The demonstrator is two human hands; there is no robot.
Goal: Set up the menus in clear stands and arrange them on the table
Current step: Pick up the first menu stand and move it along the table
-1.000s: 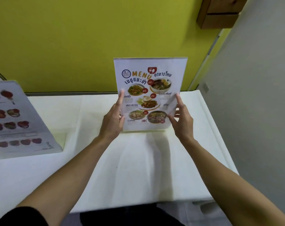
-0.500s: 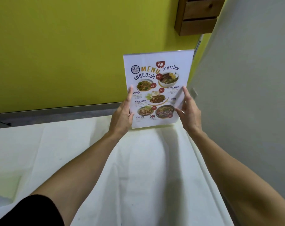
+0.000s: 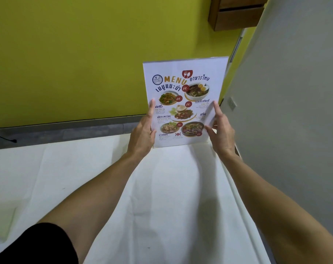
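**Menu stand held by its side edges at the far right of the surface**

The menu in its clear stand is upright at the far right end of the white-clothed surface, its base at or just above the cloth; contact cannot be told. The left hand and right hand each hold a side edge, fingers flat along the panel, a narrow grip closed on the stand. It is likely light, stiff and smooth, so it could slip or tip. Taking it low on both edges, near the base, looks steadiest, and keeps fingerprints off the printed face.
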